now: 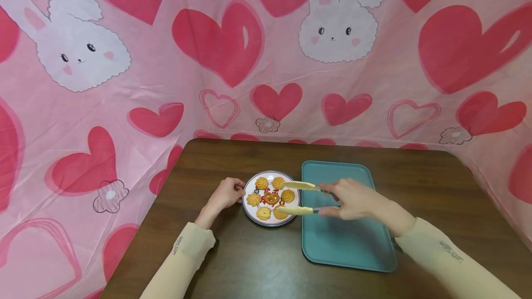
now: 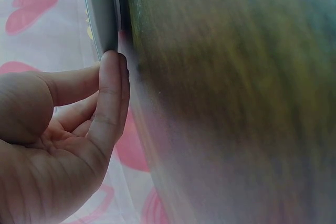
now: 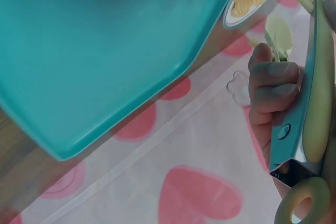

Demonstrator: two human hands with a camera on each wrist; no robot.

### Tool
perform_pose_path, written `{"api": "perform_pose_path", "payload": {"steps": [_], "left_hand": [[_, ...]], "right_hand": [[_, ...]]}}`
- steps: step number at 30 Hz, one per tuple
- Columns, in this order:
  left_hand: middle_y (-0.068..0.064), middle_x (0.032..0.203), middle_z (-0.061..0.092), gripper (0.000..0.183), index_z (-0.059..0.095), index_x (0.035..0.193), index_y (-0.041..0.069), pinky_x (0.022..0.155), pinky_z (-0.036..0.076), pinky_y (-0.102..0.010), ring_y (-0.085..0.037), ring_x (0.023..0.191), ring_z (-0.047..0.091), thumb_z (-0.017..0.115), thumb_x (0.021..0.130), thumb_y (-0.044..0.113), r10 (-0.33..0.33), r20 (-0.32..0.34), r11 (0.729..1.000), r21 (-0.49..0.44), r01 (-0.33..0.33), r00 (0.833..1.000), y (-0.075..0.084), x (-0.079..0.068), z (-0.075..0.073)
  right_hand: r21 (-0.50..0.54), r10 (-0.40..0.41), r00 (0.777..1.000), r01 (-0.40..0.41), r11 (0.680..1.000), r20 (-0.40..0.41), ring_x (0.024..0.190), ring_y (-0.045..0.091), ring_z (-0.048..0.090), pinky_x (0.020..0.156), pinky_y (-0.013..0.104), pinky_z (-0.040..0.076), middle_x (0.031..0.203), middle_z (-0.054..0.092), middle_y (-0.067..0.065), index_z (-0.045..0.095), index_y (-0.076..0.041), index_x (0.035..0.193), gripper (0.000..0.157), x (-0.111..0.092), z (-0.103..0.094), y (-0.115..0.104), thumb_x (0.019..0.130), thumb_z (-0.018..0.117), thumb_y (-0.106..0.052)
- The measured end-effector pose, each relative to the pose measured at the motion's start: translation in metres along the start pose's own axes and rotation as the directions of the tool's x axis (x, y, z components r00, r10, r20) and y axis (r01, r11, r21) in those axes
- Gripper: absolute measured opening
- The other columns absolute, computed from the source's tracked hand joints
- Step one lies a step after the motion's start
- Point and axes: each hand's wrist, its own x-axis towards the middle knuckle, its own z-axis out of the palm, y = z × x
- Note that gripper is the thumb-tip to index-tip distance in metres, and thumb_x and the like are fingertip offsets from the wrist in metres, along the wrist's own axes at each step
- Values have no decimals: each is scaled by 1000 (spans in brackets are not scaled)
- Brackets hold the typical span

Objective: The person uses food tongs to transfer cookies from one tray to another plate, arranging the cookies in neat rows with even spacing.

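Observation:
A round white plate (image 1: pixel 250 212) with a dark rim bears several golden cookies (image 1: pixel 253 199), among them a pretzel-shaped one in the middle. At its left edge my left hand (image 1: pixel 226 193) pinches the rim; the left wrist view shows the fingertips (image 2: pixel 109 59) against the plate's side (image 2: pixel 100 9). My right hand (image 1: pixel 353 199) grips a pair of tongs (image 1: pixel 305 210) with pale yellow tips, whose metal handle (image 3: pixel 294 124) shows in the right wrist view. The spread tips hang over the plate's right part, one near the lower right cookie (image 1: pixel 280 213). Whether they touch it I cannot tell.
Just right of the plate lies a teal rectangular tray (image 1: pixel 345 248), partly under my right hand and forearm. Both stand on a dark wooden table (image 1: pixel 257 262). Pink cloth (image 1: pixel 232 114) with hearts and rabbits hangs behind the table and at its left.

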Motion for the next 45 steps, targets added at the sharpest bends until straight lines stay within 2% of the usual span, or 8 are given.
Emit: {"api": "perform_pose_path", "payload": {"steps": [10,14,17,21,25,33,39,45], "left_hand": [[-10,88,63,28,65,120,-4,67,57,-30,-18,70,61,67,94,5,11,-5,1000,5,-11,1000,-2,0,1],[-10,88,63,28,65,120,-4,66,57,-30,-18,70,62,67,95,5,10,-5,1000,0,-10,1000,-1,1,1],[-10,88,63,28,66,120,-4,66,57,-30,-18,69,62,67,94,6,9,-4,1000,-1,-9,1000,-1,1,2],[-10,88,63,27,66,120,-4,66,57,-30,-18,69,62,67,95,6,10,-2,1000,-2,-10,1000,-1,1,2],[-10,88,63,27,66,120,-4,66,57,-30,-18,69,61,67,94,6,11,-1,1000,0,-11,1000,-1,1,2],[-10,88,63,27,66,119,-4,66,57,-30,-19,70,61,67,94,5,11,-6,1000,-1,-11,1000,-1,2,2],[-11,89,63,27,66,119,-4,66,58,-30,-19,70,62,67,94,5,12,-4,1000,0,-12,1000,-1,1,2],[-11,90,63,27,66,119,-4,67,58,-30,-19,71,61,67,94,5,11,-9,1000,2,-11,1000,-2,1,2]], "right_hand": [[-44,131,977,-141,989,-169,53,3,37,47,23,36,70,48,-12,63,-4,130,76,-35,-7,27,80,75,-60],[-25,206,946,-218,976,-250,53,7,41,48,26,38,73,54,-6,61,-2,128,76,-52,-10,40,82,72,-61],[-12,281,911,-298,954,-303,66,20,60,60,39,51,88,67,8,56,4,133,84,-65,-10,49,83,70,-62],[36,388,846,-404,914,-366,100,48,63,81,66,47,116,65,28,49,11,138,92,-81,-4,60,85,68,-62],[109,477,767,-480,870,-429,103,55,57,82,74,37,116,61,28,53,8,133,85,-96,2,69,84,70,-60],[201,575,609,-571,796,-546,71,34,52,58,51,38,75,52,11,59,-6,101,57,-125,14,91,79,77,-56],[285,680,509,-649,706,-528,80,51,57,63,62,38,79,57,16,57,-4,99,63,-147,27,100,77,77,-59],[344,741,426,-689,637,-519,78,55,57,59,59,36,66,55,11,55,-5,89,59,-161,41,108,77,78,-59]]}}
